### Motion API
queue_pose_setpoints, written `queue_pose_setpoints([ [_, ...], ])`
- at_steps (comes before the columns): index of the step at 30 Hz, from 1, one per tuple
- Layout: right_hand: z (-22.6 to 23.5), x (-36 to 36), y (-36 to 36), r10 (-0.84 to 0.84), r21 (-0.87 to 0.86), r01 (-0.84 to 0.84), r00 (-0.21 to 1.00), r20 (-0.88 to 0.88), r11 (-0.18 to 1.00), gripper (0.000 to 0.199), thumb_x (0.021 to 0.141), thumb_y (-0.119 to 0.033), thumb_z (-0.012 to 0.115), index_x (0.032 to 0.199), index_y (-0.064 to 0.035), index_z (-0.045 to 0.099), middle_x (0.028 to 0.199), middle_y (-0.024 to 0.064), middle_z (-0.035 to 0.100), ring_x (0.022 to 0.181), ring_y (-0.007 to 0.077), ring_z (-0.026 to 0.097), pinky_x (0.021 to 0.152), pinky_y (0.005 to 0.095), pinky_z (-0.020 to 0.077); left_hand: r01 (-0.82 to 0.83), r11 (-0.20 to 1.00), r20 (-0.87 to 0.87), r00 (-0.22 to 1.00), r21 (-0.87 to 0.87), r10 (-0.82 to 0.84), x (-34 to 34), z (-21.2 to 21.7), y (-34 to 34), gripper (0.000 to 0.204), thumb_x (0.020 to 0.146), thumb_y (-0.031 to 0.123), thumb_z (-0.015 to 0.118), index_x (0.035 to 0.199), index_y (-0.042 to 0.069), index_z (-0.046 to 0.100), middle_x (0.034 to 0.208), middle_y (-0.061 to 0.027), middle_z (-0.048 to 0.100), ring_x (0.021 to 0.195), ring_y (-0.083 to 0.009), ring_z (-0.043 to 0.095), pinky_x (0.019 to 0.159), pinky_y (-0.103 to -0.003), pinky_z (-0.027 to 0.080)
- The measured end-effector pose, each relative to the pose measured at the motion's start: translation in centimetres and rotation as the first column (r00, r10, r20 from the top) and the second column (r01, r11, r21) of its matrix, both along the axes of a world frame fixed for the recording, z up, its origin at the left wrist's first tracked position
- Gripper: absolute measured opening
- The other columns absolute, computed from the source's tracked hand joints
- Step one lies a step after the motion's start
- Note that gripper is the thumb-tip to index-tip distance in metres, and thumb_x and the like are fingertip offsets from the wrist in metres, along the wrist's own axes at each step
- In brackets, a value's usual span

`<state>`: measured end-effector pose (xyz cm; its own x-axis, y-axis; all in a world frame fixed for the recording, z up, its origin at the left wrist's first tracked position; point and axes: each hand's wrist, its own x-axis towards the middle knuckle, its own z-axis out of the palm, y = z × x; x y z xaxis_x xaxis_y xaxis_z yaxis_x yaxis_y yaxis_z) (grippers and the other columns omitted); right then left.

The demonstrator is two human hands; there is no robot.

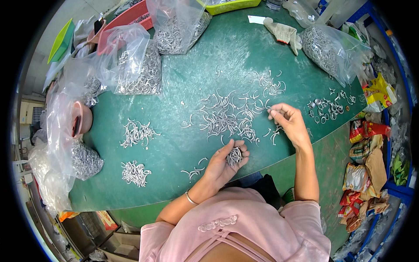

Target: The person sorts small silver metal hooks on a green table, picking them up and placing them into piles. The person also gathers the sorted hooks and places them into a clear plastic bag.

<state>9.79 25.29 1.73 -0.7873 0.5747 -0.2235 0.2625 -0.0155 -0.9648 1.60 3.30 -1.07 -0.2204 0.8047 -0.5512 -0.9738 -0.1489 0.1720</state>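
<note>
My left hand (pixel 219 168) is cupped round a bunch of small curved grey metal pieces (pixel 234 156), close to the table's near edge. To its right, my right hand (pixel 289 123) has thumb and forefinger pinched together at the right side of a loose heap of the same curved pieces (pixel 222 120). What sits between those fingertips is too small to make out. A few stray curved pieces (pixel 275 133) lie under my right hand, and several more (pixel 194 170) lie left of my left hand. Two smaller piles (pixel 139 133) (pixel 135 174) rest farther left.
Clear bags of metal parts (pixel 142 72) (pixel 179 37) (pixel 323 52) stand along the green table's (pixel 183 78) far side. Small rings (pixel 325 110) lie at the right. A work glove (pixel 281 32) is at the back. A pink container (pixel 83 118) sits left, and a blue shelf (pixel 393 56) right.
</note>
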Motion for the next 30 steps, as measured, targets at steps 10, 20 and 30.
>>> queue_pose_setpoints([
  [10, 0.8, -1.3, -2.2, 0.021, 0.572, -0.058, 0.997, 0.071, 0.818, 0.012, 0.081, -0.005, 0.064, 0.09, 0.001, 0.061, 0.085, 0.0137, 0.061, 0.076, 0.027, 0.058, 0.068, 0.0349, 0.0461, -0.028, 0.999, 0.042, 0.999, 0.034, 0.027, 0.1, 0.4, 0.5, 0.027, 0.097, 0.026, 0.049, 0.102, 0.001, 0.058, 0.087, -0.0073, 0.057, 0.083, -0.0205, 0.057, 0.076, -0.032, 0.05],
  [20, -2.3, -2.7, -0.1, -0.019, 0.797, -0.062, 0.996, 0.091, 0.601, 0.014, 0.077, -0.008, 0.069, 0.084, 0.0001, 0.06, 0.083, 0.0084, 0.057, 0.078, 0.0238, 0.052, 0.07, 0.0349, 0.0429, 0.006, 0.997, 0.1, 0.995, 0.076, -0.013, -0.2, 0.3, -0.2, 0.025, 0.098, 0.028, 0.048, 0.088, 0.006, 0.055, 0.073, -0.0022, 0.044, 0.067, -0.0134, 0.043, 0.054, -0.024, 0.04],
  [30, -1.2, -0.5, 0.0, -0.042, -0.503, -0.015, 0.994, -0.103, 0.864, 0.012, 0.091, -0.015, 0.06, 0.087, -0.0037, 0.062, 0.077, 0.0021, 0.062, 0.061, 0.0064, 0.051, 0.05, 0.02, 0.0371, 0.01, 1.0, 0.013, 1.0, -0.015, -0.01, 0.0, 0.9, 0.1, 0.031, 0.098, 0.024, 0.046, 0.111, -0.002, 0.055, 0.104, -0.0146, 0.062, 0.101, -0.0286, 0.061, 0.088, -0.04, 0.053],
])
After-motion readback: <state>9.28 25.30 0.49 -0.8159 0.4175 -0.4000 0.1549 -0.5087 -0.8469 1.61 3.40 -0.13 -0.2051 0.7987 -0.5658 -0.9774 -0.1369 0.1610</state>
